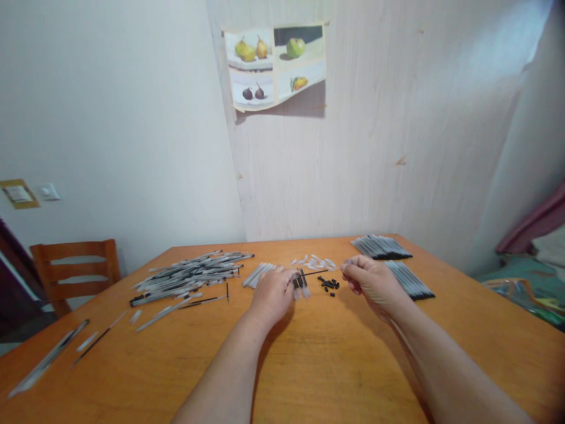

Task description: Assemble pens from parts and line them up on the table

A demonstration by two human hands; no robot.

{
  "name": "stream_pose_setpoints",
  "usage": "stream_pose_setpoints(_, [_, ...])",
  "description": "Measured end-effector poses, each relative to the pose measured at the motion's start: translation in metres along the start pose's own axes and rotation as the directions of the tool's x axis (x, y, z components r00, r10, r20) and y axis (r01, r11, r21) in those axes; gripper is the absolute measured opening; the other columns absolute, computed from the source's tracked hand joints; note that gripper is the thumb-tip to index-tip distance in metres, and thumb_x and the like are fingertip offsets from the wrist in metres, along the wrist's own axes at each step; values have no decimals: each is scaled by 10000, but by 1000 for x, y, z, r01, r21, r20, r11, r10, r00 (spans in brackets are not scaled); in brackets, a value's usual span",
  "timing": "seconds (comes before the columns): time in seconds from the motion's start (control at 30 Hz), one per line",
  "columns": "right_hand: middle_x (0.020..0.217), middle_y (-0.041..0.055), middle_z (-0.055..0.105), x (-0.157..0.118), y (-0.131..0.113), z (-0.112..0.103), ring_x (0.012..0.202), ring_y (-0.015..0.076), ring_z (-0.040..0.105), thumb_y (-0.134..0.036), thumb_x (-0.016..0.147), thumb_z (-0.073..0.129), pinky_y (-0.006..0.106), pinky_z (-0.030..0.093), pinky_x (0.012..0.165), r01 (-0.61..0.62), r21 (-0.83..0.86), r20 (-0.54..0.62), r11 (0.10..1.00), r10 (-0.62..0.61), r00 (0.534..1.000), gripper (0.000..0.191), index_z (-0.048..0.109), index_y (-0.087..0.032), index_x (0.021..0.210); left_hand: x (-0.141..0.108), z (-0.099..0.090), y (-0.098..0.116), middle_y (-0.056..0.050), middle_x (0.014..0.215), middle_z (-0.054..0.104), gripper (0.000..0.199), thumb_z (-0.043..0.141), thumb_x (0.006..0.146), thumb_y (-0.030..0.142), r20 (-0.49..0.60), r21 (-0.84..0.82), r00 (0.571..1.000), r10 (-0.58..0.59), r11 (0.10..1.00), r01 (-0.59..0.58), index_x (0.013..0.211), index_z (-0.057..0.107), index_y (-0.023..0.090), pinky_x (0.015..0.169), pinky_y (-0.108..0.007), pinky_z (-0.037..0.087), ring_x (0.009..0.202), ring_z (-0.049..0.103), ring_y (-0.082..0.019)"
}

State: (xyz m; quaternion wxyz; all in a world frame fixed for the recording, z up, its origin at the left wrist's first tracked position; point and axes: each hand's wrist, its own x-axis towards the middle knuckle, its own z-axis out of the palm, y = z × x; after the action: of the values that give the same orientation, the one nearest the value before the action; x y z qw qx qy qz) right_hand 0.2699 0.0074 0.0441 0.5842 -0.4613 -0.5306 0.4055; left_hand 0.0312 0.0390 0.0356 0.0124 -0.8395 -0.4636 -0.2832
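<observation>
A thin pen refill (318, 272) with black ink stretches between my two hands above the table. My right hand (364, 280) pinches its clear right end. The other end meets the closed fingertips of my left hand (273, 290), whose grip is partly hidden. Just under the refill, several more black refills (302, 284) lie side by side. Small black plugs (329, 284) are scattered between the hands. Behind them are clear pen caps (315, 261). Close to my left hand rests a row of clear pen barrels (256, 274).
A large loose heap of pens (189, 274) covers the table's left part. Stray pen parts (99, 338) lie nearer the left edge. On the right are two neat stacks of pens, one behind (382, 247) and one in front (410, 280). A wooden chair (75, 268) stands left.
</observation>
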Motion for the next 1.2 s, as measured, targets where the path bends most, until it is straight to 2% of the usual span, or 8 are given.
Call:
stream_pose_setpoints(0.23, [573, -39, 518, -6, 0, 14, 510, 94, 423, -431, 785, 646, 240, 312, 497, 52, -116, 53, 992, -46, 998, 274, 576, -173, 725, -1, 10, 5, -68, 1044, 703, 317, 431, 907, 183, 72, -129, 997, 38, 991, -28, 1102, 676, 237, 769, -292, 426, 928, 616, -206])
stream_pose_setpoints(0.43, [598, -25, 541, -9, 11, 33, 563, 124, 484, -390, 830, 589, 253, 358, 538, 185, -292, 108, 938, -160, 981, 233, 629, -177, 743, -2, 19, 13, -70, 1004, 711, 271, 440, 914, 212, 131, -301, 990, 49, 954, -8, 1035, 682, 216, 757, -280, 433, 890, 620, -196])
stream_pose_setpoints(0.7, [875, 40, 725, -14, 21, 41, 835, 183, 646, -234, 892, 497, 304, 475, 759, 480, -498, 250, 722, -410, 877, 236, 722, -219, 822, -1, 25, 18, -37, 837, 673, 208, 424, 895, 177, 143, -437, 986, 80, 899, -10, 830, 621, 180, 702, -253, 413, 786, 589, -162])
stream_pose_setpoints(0.83, [889, 42, 725, -15, 21, 44, 848, 191, 649, -208, 882, 497, 332, 486, 794, 520, -480, 276, 707, -441, 854, 231, 722, -232, 840, 1, 27, 18, -37, 856, 675, 187, 438, 875, 168, 143, -476, 989, 44, 879, 29, 825, 618, 176, 730, -259, 428, 821, 594, -167])
stream_pose_setpoints(0.93, [804, 34, 696, -16, 19, 46, 756, 184, 630, -238, 854, 547, 319, 486, 713, 431, -394, 203, 812, -381, 902, 156, 700, -236, 888, 1, 27, 18, -44, 880, 684, 211, 431, 881, 171, 157, -497, 987, 26, 866, 57, 889, 641, 173, 759, -272, 444, 837, 602, -173])
stream_pose_setpoints(1.0, [703, 14, 642, -16, 15, 46, 625, 156, 576, -293, 833, 590, 285, 454, 596, 299, -281, 118, 912, -277, 954, 110, 665, -224, 876, 1, 26, 19, -49, 880, 687, 227, 423, 887, 175, 168, -496, 986, 15, 866, 71, 910, 649, 172, 769, -278, 448, 834, 607, -175])
stream_pose_setpoints(1.07, [630, -12, 582, -15, 12, 44, 537, 125, 504, -356, 810, 628, 256, 401, 516, 165, -140, 65, 976, -157, 985, 151, 628, -206, 829, 0, 25, 20, -48, 872, 685, 234, 414, 891, 182, 174, -488, 985, 14, 870, 74, 894, 648, 174, 770, -279, 448, 825, 610, -175])
stream_pose_setpoints(1.2, [669, 0, 600, -13, 7, 40, 598, 110, 542, -382, 733, 716, 242, 443, 574, -41, 113, 70, 993, 33, 997, 239, 619, -172, 793, 0, 23, 20, -36, 875, 679, 229, 407, 894, 197, 181, -475, 983, 25, 878, 65, 862, 633, 179, 798, -277, 439, 863, 611, -176])
